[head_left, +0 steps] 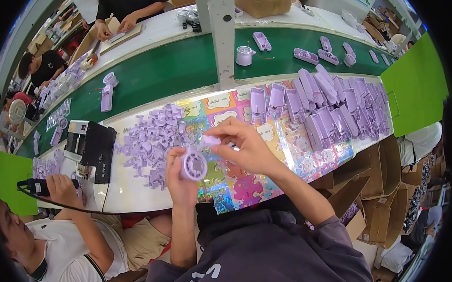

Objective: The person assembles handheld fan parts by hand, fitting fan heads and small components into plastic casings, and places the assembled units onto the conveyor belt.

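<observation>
My left hand (178, 174) is closed round a round lilac fan housing (193, 165) with a spoked ring, held above the table's near edge. Just to its right, my right hand (241, 144) pinches a small lilac plastic part (211, 140) between thumb and fingers, close to the top of the housing. Whether the two pieces touch, I cannot tell. Beyond my left hand lies a heap of small lilac plastic parts (153, 139). Right of my right hand, long lilac handle shells (330, 101) are piled on the colourful printed sheet (240, 183).
A green conveyor belt (172, 62) runs behind the table, carrying several lilac shells and housings. A metal post (223, 45) rises at the table's far edge. At left stands a black machine (96, 151); beside it a co-worker (69, 238) grips a black tool. Cardboard boxes (385, 204) stand at right.
</observation>
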A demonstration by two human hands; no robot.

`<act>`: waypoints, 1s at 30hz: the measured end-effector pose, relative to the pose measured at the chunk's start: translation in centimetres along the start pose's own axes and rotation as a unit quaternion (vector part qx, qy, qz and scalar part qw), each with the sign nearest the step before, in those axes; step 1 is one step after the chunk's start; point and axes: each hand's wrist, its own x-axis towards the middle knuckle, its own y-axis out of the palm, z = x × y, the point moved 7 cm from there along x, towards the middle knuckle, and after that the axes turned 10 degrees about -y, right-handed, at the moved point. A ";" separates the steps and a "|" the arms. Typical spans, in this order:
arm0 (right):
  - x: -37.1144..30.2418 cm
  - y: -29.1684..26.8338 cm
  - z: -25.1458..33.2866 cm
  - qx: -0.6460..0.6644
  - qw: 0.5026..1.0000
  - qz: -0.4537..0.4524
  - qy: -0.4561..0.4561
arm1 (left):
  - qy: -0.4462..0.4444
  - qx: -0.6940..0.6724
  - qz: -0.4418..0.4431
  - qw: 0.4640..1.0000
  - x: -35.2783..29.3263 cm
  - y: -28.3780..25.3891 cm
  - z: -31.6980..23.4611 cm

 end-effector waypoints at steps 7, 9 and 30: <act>-0.6 1.0 0.7 -0.078 0.996 0.018 0.027 | -0.069 -0.077 0.094 0.990 -1.0 0.9 1.4; -1.3 0.7 0.1 -0.082 0.996 0.025 0.040 | -0.098 -0.084 0.127 0.983 -1.2 1.8 1.8; -7.3 0.1 1.6 -0.036 0.992 -0.019 0.116 | 0.081 0.252 0.112 0.958 -4.3 4.2 2.1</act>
